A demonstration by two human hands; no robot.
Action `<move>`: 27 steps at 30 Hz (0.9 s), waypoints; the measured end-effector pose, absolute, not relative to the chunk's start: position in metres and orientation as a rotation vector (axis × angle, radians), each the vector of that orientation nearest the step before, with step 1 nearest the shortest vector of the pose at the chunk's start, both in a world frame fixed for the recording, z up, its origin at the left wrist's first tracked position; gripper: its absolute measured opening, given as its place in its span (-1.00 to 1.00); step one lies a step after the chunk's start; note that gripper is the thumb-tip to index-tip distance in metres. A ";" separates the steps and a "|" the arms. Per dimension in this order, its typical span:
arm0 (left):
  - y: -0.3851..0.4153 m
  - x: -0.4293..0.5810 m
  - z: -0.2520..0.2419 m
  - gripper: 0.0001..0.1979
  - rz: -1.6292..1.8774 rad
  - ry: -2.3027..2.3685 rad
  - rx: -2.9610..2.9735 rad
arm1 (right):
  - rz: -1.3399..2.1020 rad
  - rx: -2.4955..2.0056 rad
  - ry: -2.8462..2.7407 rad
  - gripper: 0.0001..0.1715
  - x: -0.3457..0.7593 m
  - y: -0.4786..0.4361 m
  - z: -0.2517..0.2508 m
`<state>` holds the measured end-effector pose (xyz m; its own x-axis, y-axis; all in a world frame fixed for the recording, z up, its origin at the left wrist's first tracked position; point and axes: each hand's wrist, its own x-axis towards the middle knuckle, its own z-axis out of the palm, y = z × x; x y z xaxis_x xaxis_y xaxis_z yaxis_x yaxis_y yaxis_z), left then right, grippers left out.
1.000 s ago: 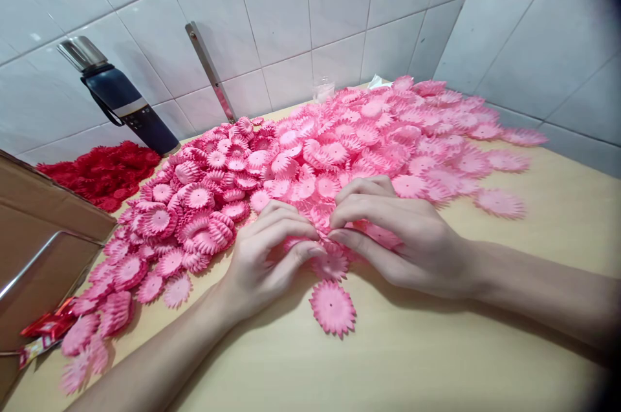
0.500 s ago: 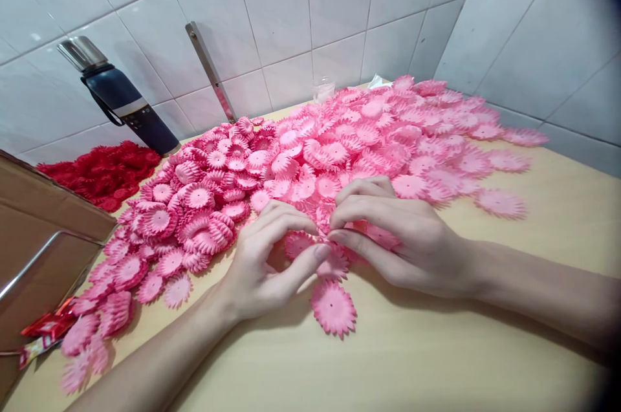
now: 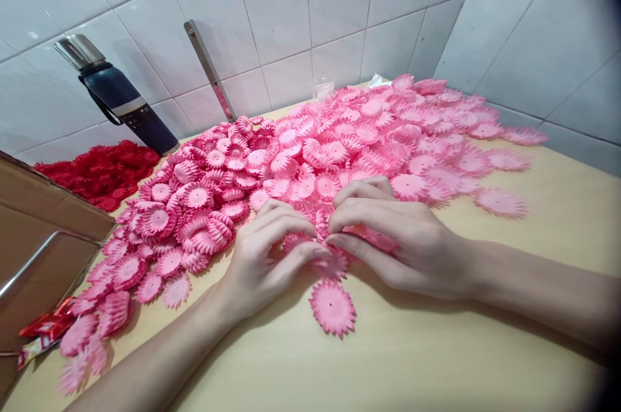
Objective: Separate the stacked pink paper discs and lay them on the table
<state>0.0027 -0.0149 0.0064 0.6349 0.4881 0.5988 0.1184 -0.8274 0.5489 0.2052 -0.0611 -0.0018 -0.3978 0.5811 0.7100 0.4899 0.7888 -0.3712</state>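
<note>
A wide heap of pink paper flowers [image 3: 339, 140] covers the wooden table [image 3: 436, 347]. My left hand [image 3: 262, 257] and my right hand [image 3: 402, 237] meet at the heap's near edge. Both pinch pink flower pieces [image 3: 323, 224] between thumb and fingers, fingertips almost touching. What exactly sits between the fingers is partly hidden. One single pink flower [image 3: 332, 307] lies flat on the table just below my hands.
A pile of red flowers [image 3: 101, 169] lies at the back left beside a dark blue flask [image 3: 121, 105]. A brown cardboard box [image 3: 43, 250] stands at the left edge with a red wrapper [image 3: 41, 331] near it. White tiled walls close the corner.
My left thumb opened away from the fingers half a second ago and has closed back onto the flower pieces. My right hand stayed put.
</note>
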 end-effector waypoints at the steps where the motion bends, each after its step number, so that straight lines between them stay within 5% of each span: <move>1: -0.015 0.002 0.006 -0.92 1.069 0.485 2.396 | 0.129 -0.800 -2.068 -0.89 0.205 -0.061 -0.002; 27: -0.019 0.005 0.011 -0.96 1.066 0.528 2.321 | 0.121 -0.809 -2.025 -0.89 0.205 -0.060 -0.002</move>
